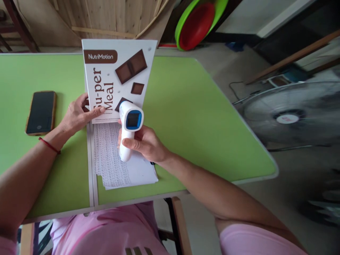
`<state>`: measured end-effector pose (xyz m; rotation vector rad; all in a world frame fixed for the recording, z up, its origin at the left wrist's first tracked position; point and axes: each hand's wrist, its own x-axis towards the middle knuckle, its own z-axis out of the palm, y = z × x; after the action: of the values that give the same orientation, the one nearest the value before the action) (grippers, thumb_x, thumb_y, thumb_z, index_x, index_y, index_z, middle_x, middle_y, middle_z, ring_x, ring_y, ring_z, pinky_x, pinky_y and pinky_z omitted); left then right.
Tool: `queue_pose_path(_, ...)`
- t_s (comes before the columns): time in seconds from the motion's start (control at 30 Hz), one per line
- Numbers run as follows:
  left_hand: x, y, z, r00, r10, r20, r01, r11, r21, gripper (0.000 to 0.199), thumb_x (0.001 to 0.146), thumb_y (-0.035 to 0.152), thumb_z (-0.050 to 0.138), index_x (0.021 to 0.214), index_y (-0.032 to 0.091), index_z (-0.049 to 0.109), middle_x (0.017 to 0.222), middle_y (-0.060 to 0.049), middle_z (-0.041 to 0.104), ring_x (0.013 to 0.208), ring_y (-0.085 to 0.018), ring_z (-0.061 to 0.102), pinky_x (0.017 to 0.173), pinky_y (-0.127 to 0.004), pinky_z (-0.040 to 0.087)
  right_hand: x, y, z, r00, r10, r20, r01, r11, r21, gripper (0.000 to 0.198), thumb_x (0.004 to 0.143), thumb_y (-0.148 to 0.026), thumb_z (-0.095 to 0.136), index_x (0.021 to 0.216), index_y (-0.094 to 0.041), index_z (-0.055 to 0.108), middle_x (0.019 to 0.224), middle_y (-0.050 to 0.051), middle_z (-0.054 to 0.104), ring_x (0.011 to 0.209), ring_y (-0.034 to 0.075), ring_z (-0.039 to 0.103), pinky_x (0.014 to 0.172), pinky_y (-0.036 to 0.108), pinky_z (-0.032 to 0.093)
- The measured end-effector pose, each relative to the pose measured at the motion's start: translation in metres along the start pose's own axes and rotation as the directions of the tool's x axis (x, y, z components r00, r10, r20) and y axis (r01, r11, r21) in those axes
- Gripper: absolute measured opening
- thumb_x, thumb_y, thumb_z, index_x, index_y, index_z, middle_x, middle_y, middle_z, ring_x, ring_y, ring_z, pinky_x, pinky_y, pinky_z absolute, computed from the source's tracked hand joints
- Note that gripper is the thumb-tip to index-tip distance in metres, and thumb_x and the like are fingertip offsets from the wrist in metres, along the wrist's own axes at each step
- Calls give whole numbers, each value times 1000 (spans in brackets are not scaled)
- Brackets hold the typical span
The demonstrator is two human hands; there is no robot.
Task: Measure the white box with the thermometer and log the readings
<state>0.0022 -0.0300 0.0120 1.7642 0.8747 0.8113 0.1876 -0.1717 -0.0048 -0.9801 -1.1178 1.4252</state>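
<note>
My left hand (pixel 81 115) grips the lower left edge of a white cardboard box (pixel 127 46), its thumb lying on the front face. Chocolate pieces and the words "NutriMotion" and "Su-per Meal" are printed on the box, which is tilted up toward me. In my right hand (pixel 148 143) is a white infrared thermometer (pixel 126 152), held by its handle just in front of the box's lower edge. Its blue-framed screen faces me and looks dark. Below it lie sheets of handwritten paper (pixel 114 177), partly covered by the box and my right hand.
A dark phone (pixel 41 112) in a brown case lies on the green table (pixel 186 106) to the left. Beyond the table's right edge stands a large fan (pixel 287 117). Green and red basins (pixel 196 26) are at the back. A wooden chair (pixel 180 223) is near my lap.
</note>
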Motion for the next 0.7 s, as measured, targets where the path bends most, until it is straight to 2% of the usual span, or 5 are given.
queue_pose_path(0.13, 3, -3, 1, 996, -51, 66, 63, 980, -187, 52, 66, 48, 83, 102, 17, 64, 89, -8, 69, 66, -17, 62, 50, -26, 47, -2, -4, -2, 1000, 18, 14, -18, 999, -38, 38, 68, -40, 82, 83, -19, 54, 75, -3, 53, 66, 11, 54, 63, 30, 48)
queue_pose_path(0.27, 3, -5, 3, 998, -36, 56, 46, 981, -188, 45, 70, 52, 79, 92, 17, 63, 73, -3, 61, 45, -7, 41, 36, -22, 29, -5, -8, -4, 999, 19, 27, -18, 999, -33, 39, 67, -39, 83, 83, -19, 53, 74, -3, 53, 65, 11, 53, 61, 29, 47)
queue_pose_path(0.5, 8, -17, -6, 985, 139, -105, -141, 990, -10, 53, 74, 52, 75, 112, 19, 57, 110, -10, 65, 75, -17, 62, 51, -25, 47, -8, -13, -9, 999, -21, 48, 20, 1000, 21, 35, 72, -37, 79, 92, -19, 57, 72, -2, 57, 64, 13, 55, 58, 30, 46)
queue_pose_path(0.63, 20, -29, -14, 967, 177, -183, -130, 961, 244, 48, 75, 40, 76, 115, 22, 55, 112, -8, 65, 75, -16, 63, 58, -29, 50, -6, -14, -13, 999, -19, -37, 21, 999, 42, 40, 73, -40, 79, 100, -18, 59, 77, 0, 59, 68, 13, 57, 62, 31, 48)
queue_pose_path(0.7, 26, -37, -16, 957, 179, -227, -110, 952, 286, 48, 74, 33, 75, 116, 23, 55, 114, -7, 65, 71, -15, 61, 58, -30, 49, -4, -14, -14, 997, -8, -75, 11, 999, 34, 42, 71, -43, 79, 99, -18, 60, 77, -1, 57, 68, 13, 56, 63, 31, 47)
